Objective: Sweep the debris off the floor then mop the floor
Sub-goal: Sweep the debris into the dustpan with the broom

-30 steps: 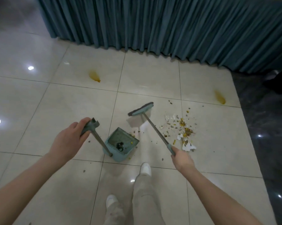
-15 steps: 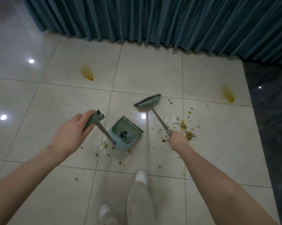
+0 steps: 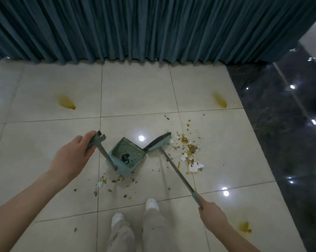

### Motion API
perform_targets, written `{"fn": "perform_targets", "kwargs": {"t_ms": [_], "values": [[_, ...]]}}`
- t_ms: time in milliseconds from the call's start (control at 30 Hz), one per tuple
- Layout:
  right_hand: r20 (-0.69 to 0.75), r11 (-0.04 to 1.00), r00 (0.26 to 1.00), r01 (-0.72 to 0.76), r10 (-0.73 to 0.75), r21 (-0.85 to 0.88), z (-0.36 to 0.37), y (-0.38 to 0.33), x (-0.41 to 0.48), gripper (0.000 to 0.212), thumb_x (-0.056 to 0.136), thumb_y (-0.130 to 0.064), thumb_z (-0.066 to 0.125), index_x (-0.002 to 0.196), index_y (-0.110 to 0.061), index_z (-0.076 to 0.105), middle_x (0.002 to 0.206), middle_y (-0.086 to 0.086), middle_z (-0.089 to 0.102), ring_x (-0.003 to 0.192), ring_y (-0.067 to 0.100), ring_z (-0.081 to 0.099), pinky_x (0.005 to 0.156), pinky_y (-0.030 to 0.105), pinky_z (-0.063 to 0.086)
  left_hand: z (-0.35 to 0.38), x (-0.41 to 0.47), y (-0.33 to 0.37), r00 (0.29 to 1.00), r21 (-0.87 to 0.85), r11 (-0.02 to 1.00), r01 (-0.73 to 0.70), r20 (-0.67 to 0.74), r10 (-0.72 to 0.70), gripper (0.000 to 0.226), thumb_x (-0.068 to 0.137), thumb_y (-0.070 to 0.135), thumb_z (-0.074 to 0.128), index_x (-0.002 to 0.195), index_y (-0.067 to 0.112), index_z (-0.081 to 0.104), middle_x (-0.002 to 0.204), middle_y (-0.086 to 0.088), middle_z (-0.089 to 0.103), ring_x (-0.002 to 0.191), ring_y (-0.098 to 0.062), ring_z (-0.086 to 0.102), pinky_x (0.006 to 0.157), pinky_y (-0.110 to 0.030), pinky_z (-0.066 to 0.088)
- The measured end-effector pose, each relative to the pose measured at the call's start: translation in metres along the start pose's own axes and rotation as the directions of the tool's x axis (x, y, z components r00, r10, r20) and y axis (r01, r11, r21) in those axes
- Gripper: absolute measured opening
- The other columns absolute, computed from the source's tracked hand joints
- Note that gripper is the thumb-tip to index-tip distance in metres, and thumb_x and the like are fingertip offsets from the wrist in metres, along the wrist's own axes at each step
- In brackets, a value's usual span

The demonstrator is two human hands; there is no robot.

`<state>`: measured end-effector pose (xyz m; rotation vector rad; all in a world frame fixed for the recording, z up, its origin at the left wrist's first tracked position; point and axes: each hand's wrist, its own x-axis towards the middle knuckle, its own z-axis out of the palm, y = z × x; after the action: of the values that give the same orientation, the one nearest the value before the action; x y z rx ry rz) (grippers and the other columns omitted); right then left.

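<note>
The broom (image 3: 173,165) runs from its grip at five o'clock up to its head at eleven, bristles on the floor (image 3: 135,95) just beside the dustpan (image 3: 127,157), debris (image 3: 188,151) at its three o'clock. The right hand (image 3: 210,213) clenches the broom's end, arm stretched forward. The left hand (image 3: 72,157) grasps the dustpan's upright handle top.

Dim, even indoor light. Ceiling lamps glare as white spots on glossy floor tiles (image 3: 135,91) and dark marble strip (image 3: 284,124). Shadows faint. Wide-angle bending at edges; curtain (image 3: 153,28) bows. Overall slightly soft.
</note>
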<state>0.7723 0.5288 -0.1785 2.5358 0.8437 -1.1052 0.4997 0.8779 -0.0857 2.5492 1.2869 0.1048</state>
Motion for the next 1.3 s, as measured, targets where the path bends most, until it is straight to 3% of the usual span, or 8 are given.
{"fn": "perform_targets", "kwargs": {"t_ms": [167, 300, 433, 733, 833, 1000, 1100, 1300], "values": [[-0.121, 0.994, 0.993, 0.016, -0.003, 0.108, -0.011, -0.025, -0.011, 0.042, 0.099, -0.03, 0.043, 0.14, -0.039, 0.042, 0.092, 0.006, 0.064, 0.089, 0.026, 0.065, 0.074, 0.035, 0.053, -0.003, 0.004, -0.012, 0.995, 0.017, 0.995, -0.098, 0.017, 0.097, 0.041, 0.095, 0.031, 0.049, 0.134, 0.022, 0.039, 0.088, -0.009, 0.058, 0.058, -0.026, 0.054, 0.051, -0.037, 0.049], [-0.18, 0.981, 0.984, 0.041, -0.007, 0.187, -0.031, -0.057, 0.0, 0.043, 0.099, -0.027, 0.046, 0.142, -0.032, 0.044, 0.111, 0.01, 0.067, 0.101, 0.029, 0.064, 0.08, 0.033, 0.051, -0.004, 0.013, -0.01, 0.989, 0.006, 0.989, -0.147, 0.012, 0.146, 0.041, 0.095, 0.028, 0.051, 0.133, 0.021, 0.04, 0.085, -0.008, 0.057, 0.056, -0.024, 0.053, 0.049, -0.035, 0.048], [-0.207, 0.97, 0.978, 0.066, -0.017, 0.232, -0.067, -0.088, 0.039, 0.043, 0.099, -0.022, 0.045, 0.141, -0.029, 0.046, 0.112, 0.013, 0.066, 0.099, 0.031, 0.062, 0.077, 0.033, 0.05, -0.004, 0.031, -0.002, 0.986, 0.017, 0.986, -0.164, 0.021, 0.163, 0.041, 0.095, 0.028, 0.052, 0.133, 0.021, 0.039, 0.085, -0.009, 0.058, 0.056, -0.025, 0.053, 0.048, -0.037, 0.049], [-0.204, 0.978, 0.979, 0.064, -0.022, 0.201, -0.151, -0.112, 0.147, 0.048, 0.095, -0.004, 0.04, 0.139, -0.022, 0.049, 0.102, 0.013, 0.063, 0.084, 0.026, 0.056, 0.065, 0.03, 0.045, 0.015, 0.09, 0.022, 0.99, 0.035, 0.989, -0.142, 0.018, 0.141, 0.04, 0.094, 0.039, 0.044, 0.132, 0.028, 0.038, 0.097, -0.008, 0.062, 0.071, -0.034, 0.06, 0.054, -0.04, 0.049], [-0.189, 0.989, 0.982, 0.027, 0.001, 0.145, -0.16, -0.11, 0.168, 0.048, 0.094, -0.001, 0.038, 0.136, -0.02, 0.05, 0.11, 0.014, 0.063, 0.097, 0.03, 0.061, 0.07, 0.033, 0.049, 0.024, 0.099, 0.032, 0.99, 0.023, 0.99, -0.139, 0.033, 0.138, 0.041, 0.094, 0.039, 0.044, 0.133, 0.028, 0.039, 0.096, -0.006, 0.06, 0.073, -0.034, 0.06, 0.055, -0.038, 0.046], [-0.106, 0.978, 0.99, -0.074, 0.096, 0.197, -0.141, -0.096, 0.163, 0.03, 0.098, -0.009, 0.038, 0.122, -0.007, 0.056, 0.105, 0.011, 0.062, 0.093, 0.028, 0.06, 0.075, 0.036, 0.049, 0.037, 0.106, 0.043, 0.986, 0.016, 0.988, -0.151, 0.076, 0.149, 0.042, 0.095, 0.035, 0.047, 0.135, 0.027, 0.038, 0.097, -0.006, 0.059, 0.072, -0.032, 0.06, 0.056, -0.039, 0.049], [-0.05, 0.975, 0.991, -0.115, 0.126, 0.188, -0.106, -0.072, 0.136, 0.031, 0.098, -0.008, 0.04, 0.125, -0.008, 0.054, 0.118, 0.012, 0.06, 0.106, 0.028, 0.061, 0.083, 0.036, 0.05, 0.041, 0.108, 0.048, 0.978, 0.015, 0.983, -0.184, 0.101, 0.182, 0.042, 0.095, 0.037, 0.044, 0.136, 0.028, 0.037, 0.096, -0.004, 0.058, 0.07, -0.029, 0.059, 0.055, -0.038, 0.049], [-0.011, 0.979, 0.985, -0.167, 0.17, 0.115, -0.028, -0.021, 0.05, 0.045, 0.098, -0.011, 0.035, 0.14, -0.024, 0.039, 0.089, 0.002, 0.052, 0.076, 0.021, 0.054, 0.068, 0.031, 0.049, 0.036, 0.101, 0.05, 0.966, 0.058, 0.967, -0.247, 0.098, 0.241, 0.041, 0.095, 0.031, 0.05, 0.134, 0.024, 0.04, 0.092, -0.009, 0.059, 0.06, -0.027, 0.053, 0.048, -0.031, 0.038]]}}
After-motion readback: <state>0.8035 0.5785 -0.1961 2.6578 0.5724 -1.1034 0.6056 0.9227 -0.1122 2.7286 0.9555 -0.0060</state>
